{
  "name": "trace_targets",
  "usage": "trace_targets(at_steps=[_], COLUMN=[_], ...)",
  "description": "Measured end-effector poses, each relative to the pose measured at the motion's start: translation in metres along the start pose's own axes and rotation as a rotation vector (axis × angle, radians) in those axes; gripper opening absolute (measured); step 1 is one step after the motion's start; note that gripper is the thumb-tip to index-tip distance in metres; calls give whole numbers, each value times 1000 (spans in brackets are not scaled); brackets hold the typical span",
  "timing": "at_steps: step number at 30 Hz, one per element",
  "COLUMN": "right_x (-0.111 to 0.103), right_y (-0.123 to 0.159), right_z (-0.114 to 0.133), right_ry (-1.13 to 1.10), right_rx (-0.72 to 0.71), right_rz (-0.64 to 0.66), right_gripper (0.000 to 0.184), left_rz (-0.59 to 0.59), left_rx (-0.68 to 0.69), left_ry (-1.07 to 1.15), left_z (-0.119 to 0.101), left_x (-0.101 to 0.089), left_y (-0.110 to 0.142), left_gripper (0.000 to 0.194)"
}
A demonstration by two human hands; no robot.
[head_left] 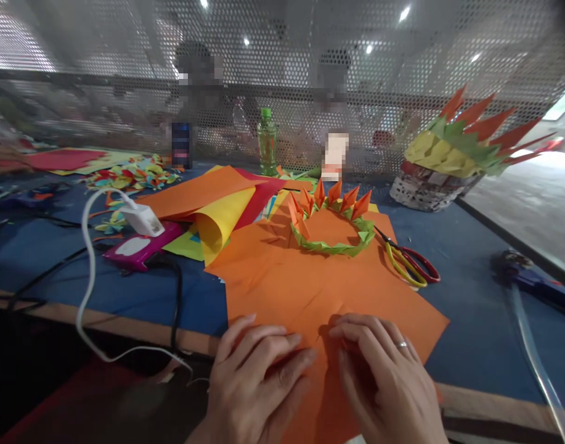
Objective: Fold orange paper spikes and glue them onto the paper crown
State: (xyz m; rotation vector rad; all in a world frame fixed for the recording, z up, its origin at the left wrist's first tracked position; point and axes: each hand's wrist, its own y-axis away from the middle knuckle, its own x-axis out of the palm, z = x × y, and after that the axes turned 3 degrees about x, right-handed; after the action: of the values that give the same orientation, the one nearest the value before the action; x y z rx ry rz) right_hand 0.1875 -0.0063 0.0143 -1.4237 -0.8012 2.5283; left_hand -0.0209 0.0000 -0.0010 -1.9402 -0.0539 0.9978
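Observation:
My left hand (pixel 264 373) rests on large orange paper (pixel 310 290) near the table's front edge, its fingers stretched and slightly apart. Beside it my right hand (pixel 386 370), with a ring on one finger, lies on the same paper. Its fingers are extended and a little bent, the tips close to my left fingertips; a crease or paper edge shows there. Just beyond both hands stands a ring of folded paper (pixel 333 248), green at its base with orange points along the back. Right of it lie scissors (pixel 414 262) with red and yellow handles.
Yellow and red sheets (pixel 229 225), a magenta power strip (pixel 143 246) with a white charger (pixel 143 219) and cables lie left. Paper scraps (pixel 134 172) and a green bottle (pixel 267 145) stand behind. A folded-paper basket (pixel 437 163) and a blue tool (pixel 541 283) are right.

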Motion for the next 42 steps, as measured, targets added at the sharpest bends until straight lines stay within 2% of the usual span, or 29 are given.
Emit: trace_targets(at_steps=[15, 19, 25, 31, 42], right_x=[-3, -3, 0, 1, -4], right_y=[1, 1, -1, -1, -2], right_z=[2, 1, 7, 10, -3], right_ry=[-34, 7, 131, 94, 34], right_rx=[7, 7, 96, 195, 121], right_rz=[6, 1, -4, 26, 91], right_gripper=[21, 18, 25, 27, 25], left_rz=[-16, -90, -64, -44, -37], left_rx=[25, 47, 64, 113, 194], left_ry=[50, 63, 62, 55, 45], left_z=[0, 1, 2, 5, 12], left_x=[3, 7, 9, 7, 6], left_y=[2, 3, 4, 4, 7], left_gripper=[25, 22, 22, 21, 22])
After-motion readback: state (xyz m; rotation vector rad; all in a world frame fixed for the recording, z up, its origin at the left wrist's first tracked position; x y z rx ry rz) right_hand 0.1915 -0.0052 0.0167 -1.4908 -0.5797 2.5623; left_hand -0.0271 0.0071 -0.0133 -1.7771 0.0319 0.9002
